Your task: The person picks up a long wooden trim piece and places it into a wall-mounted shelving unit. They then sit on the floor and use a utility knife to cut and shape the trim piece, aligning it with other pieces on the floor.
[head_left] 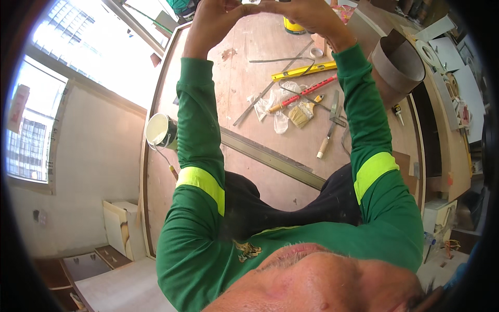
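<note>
At the top edge, my left hand (pixel 213 23) and my right hand (pixel 314 20) are raised with their thumbs nearly meeting. The fingers curl, partly cut off by the frame; a small whitish thing shows between them, too little to name. Beneath them lies a wooden panel surface (pixel 234 93). Nearest my right hand are a yellow can (pixel 294 26) and a roll of tape (pixel 316 52). Lower down lie a yellow spirit level (pixel 304 70), a red stick-like tool (pixel 306 92), a paintbrush (pixel 303 114), crumpled clear plastic (pixel 281 104) and a wooden-handled tool (pixel 323 148).
An open pot (pixel 160 130) of pale paint stands at the panel's left edge. A long metal-coloured strip (pixel 273 158) crosses in front of my knees. At right stand a curled brown sheet (pixel 397 67) and a cluttered bench (pixel 457 99). Windows (pixel 39 119) are at left.
</note>
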